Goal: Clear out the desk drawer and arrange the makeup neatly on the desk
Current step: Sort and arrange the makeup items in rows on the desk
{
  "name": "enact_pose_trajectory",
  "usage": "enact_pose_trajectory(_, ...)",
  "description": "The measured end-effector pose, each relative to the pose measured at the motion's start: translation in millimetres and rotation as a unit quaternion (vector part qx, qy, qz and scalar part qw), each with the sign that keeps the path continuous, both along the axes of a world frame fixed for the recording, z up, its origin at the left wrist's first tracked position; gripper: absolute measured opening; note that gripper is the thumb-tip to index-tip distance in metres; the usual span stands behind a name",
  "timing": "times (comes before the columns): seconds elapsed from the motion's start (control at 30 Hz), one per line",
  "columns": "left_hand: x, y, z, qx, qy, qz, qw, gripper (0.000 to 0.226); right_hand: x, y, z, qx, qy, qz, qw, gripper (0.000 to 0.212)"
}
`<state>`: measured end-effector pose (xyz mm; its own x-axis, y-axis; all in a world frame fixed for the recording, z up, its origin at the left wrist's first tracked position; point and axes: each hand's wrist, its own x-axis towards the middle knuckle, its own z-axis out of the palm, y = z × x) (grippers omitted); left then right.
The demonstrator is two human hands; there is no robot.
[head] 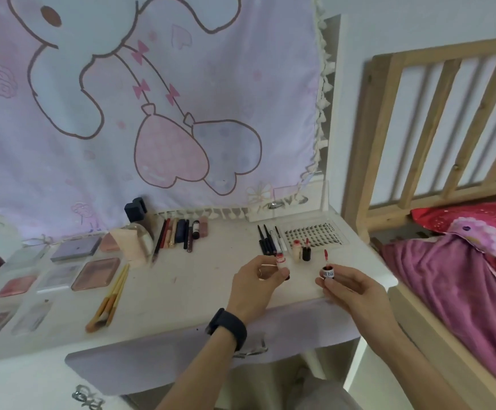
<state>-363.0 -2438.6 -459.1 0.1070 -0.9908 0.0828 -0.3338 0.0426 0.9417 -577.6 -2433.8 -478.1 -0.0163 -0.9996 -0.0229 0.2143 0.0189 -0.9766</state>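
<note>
nearest, a lavender drawer front (152, 368) is seen below the edge of the desk (199, 291), crossed by both forearms; a black wristband (227, 328) is worn on the left wrist. above the desk's near right part, a small tube (280, 260) with a red and white top is pinched between the curled fingers and thumb of the left hand (255, 284). near it but apart, a white-labelled cap (328, 273) with a red-tipped wand (326, 255) standing up is gripped by the curled fingers of the right hand (350, 287). to the left, brushes (110, 297) and palettes (95, 273) are laid flat. farther back, two small bottles (306, 253), dark liners (266, 241), a row of pencils (178, 235) and a lash tray (314, 233) are lined up before a pink printed cloth (152, 113).
</note>
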Motion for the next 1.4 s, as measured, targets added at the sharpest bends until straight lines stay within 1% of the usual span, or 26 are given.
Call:
enact_pose_trajectory(0.13, -25, -18, -11, -0.015, -0.073, 0.021, 0.997, 0.015, -15, -11, -3, -0.022, 0.104, -0.036, 0.994, 0.022)
enact_pose_trajectory(0.2, -32, -23, -15, -0.019, -0.095, 0.034, 0.995, 0.013, -20, -19, -4, -0.025, 0.158, -0.053, 0.986, 0.022)
enact_pose_trajectory(0.3, -39, -29, -22, -0.015, -0.139, 0.056, 0.989, 0.014, -22, -33, -5, -0.037, 0.245, -0.066, 0.967, 0.021)
enact_pose_trajectory(0.37, -41, -30, -27, -0.018, -0.175, 0.067, 0.982, 0.024, -20, -41, -7, -0.052, 0.293, -0.064, 0.953, 0.02)
enact_pose_trajectory(0.5, -44, -30, -30, -0.041, -0.221, 0.074, 0.972, 0.026, -10, -53, -11, -0.097, 0.358, -0.057, 0.927, 0.018)
enact_pose_trajectory(0.6, -44, -31, -33, -0.045, -0.237, 0.073, 0.968, 0.026, -1, -60, -14, -0.127, 0.412, -0.051, 0.901, 0.016)
enact_pose_trajectory(0.73, -42, -33, -37, -0.051, -0.246, 0.087, 0.964, 0.027, 4, -61, -22, -0.153, 0.495, -0.047, 0.854, 0.017)
enact_pose_trajectory(0.83, -42, -35, -38, -0.055, -0.238, 0.092, 0.965, 0.025, 5, -61, -25, -0.158, 0.505, -0.059, 0.847, 0.021)
enact_pose_trajectory(1.07, -41, -39, -40, -0.063, -0.227, 0.092, 0.968, 0.028, 8, -63, -28, -0.146, 0.497, -0.106, 0.849, 0.022)
enact_pose_trajectory(1.4, -42, -39, -40, -0.062, -0.224, 0.095, 0.968, 0.028, 11, -68, -29, -0.116, 0.523, -0.096, 0.839, 0.027)
